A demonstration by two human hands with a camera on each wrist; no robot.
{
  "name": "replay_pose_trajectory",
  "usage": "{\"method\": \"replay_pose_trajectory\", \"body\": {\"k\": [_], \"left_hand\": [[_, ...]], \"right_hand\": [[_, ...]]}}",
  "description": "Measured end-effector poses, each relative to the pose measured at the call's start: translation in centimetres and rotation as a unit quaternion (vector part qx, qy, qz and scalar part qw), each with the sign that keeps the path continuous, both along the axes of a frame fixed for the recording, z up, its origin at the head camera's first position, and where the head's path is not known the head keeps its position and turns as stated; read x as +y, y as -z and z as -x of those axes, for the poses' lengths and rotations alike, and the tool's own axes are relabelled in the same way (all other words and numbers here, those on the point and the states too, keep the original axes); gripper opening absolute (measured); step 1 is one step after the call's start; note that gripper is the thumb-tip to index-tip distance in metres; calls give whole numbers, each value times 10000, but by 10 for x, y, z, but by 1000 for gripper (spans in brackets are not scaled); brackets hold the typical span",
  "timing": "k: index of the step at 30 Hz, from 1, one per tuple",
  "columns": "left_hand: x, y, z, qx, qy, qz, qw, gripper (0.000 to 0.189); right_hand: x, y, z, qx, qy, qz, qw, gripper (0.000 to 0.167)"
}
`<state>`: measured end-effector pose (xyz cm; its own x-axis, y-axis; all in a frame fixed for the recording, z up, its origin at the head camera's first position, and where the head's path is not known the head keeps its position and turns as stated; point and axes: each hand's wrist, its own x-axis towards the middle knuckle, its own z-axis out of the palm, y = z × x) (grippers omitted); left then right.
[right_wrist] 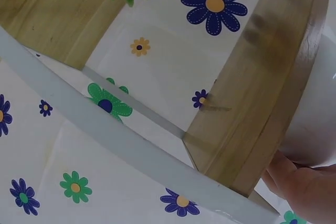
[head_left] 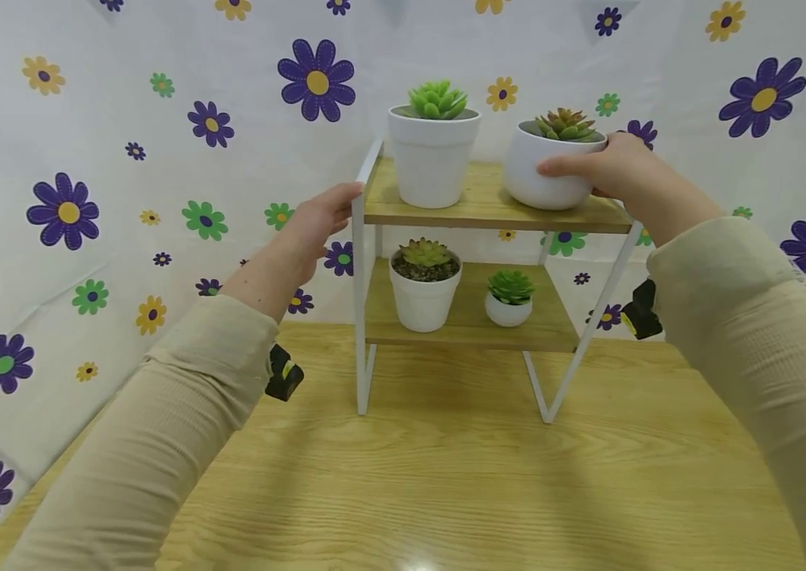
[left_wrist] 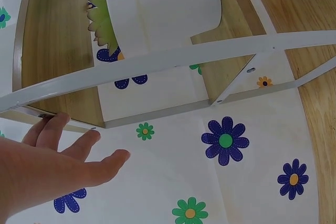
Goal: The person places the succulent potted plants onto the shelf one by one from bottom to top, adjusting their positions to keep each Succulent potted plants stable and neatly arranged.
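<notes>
A two-tier plant stand (head_left: 496,223) with wooden shelves and a white frame stands on a wooden table. My right hand (head_left: 635,170) grips a round white potted succulent (head_left: 549,174) with reddish-green leaves at the right end of the top shelf, thumb across its front. My left hand (head_left: 310,226) touches the upper left corner of the frame; in the left wrist view its fingers (left_wrist: 89,142) are loosely extended. Beside the held pot stands a taller white potted succulent (head_left: 435,162) with bright green leaves. In the right wrist view, only part of the held pot shows.
On the lower shelf are a white potted succulent (head_left: 426,293) with visible soil and a small round potted succulent (head_left: 508,305). Behind the stand hangs a white cloth (head_left: 232,47) printed with flowers. The wooden table (head_left: 431,476) extends in front of the stand's legs.
</notes>
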<state>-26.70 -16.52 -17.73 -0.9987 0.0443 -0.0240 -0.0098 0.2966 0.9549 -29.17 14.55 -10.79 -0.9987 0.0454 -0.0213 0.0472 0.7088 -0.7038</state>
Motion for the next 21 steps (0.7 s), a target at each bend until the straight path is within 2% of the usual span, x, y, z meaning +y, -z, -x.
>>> {"method": "replay_pose_trajectory", "body": {"k": [10,13,15,17,18,19,20,21], "left_hand": [[4,1,0,19,8,-55,10000,57],[7,2,-2,62,-157,-103,9998,56],[10,3,-3,241,-338,-20,9991,59],[12,3,-6,584,-616,212,9962,65],[13,4,-7,876,-755,387,9925,68],[14,6,-9,1228,-884,633,9865,70],[15,8,-12,1669,-965,934,9768,73],[18,11,-14,2124,-1038,1253,9635,75]], "right_hand": [[-2,8,-6,70,59,-17,10000,107],[-2,9,-12,54,160,134,9998,114],[-3,9,-16,126,251,283,9992,115],[-4,11,-23,382,270,484,9977,112],[-5,13,-26,588,238,580,9963,109],[-5,16,-30,850,173,621,9943,105],[-5,21,-34,1202,41,628,9908,101],[-4,27,-39,1547,-102,588,9862,97]]}}
